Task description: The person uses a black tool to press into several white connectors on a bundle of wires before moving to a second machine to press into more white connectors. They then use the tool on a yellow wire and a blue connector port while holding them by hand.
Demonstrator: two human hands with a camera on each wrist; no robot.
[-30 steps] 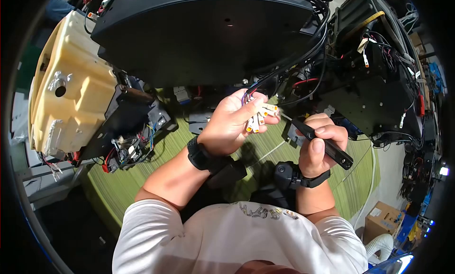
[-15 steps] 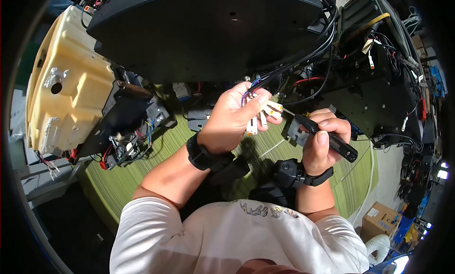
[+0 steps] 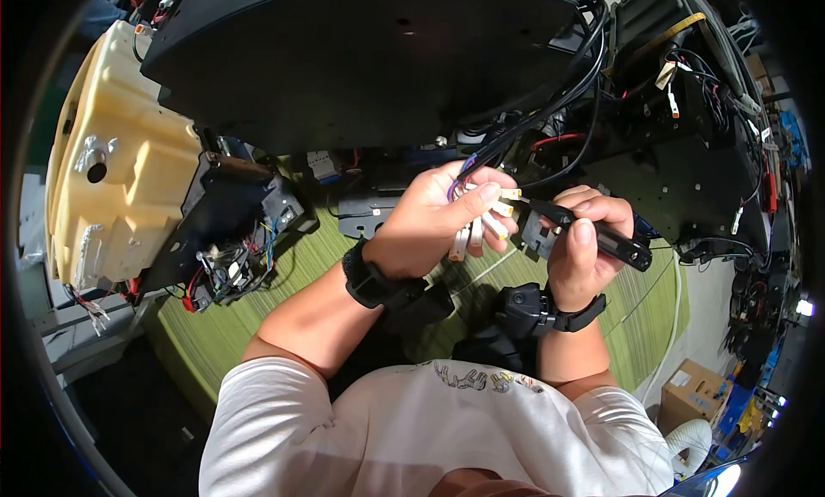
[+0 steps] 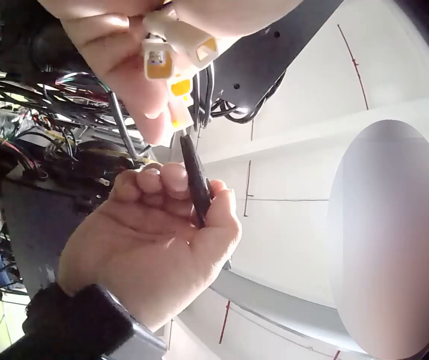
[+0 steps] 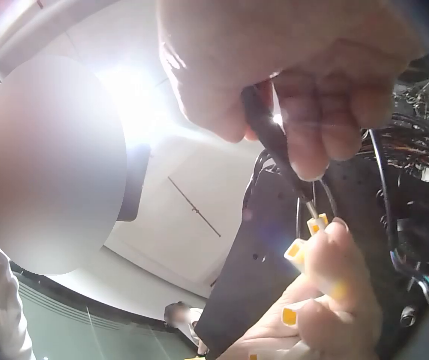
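A bunch of white wire connectors with yellow-orange inserts is gripped in my left hand, the thumb pressing across them. Purple, blue and black wires run into that hand from above. My right hand holds a black-handled tool with a thin metal tip, fingers and thumb wrapped around the handle. In the right wrist view the metal tip meets the open end of one connector. Other connectors fan out below it, partly hidden by the left fingers.
A large black panel spans the area beyond my hands, with black cables hanging at its right. A yellowish moulded shell stands at left, near loose wiring. Below is a green striped surface; a cardboard box sits at right.
The tool tip has come from apart to the end of an upper connector. My left hand has shifted slightly down and right, and the connectors are spread differently.
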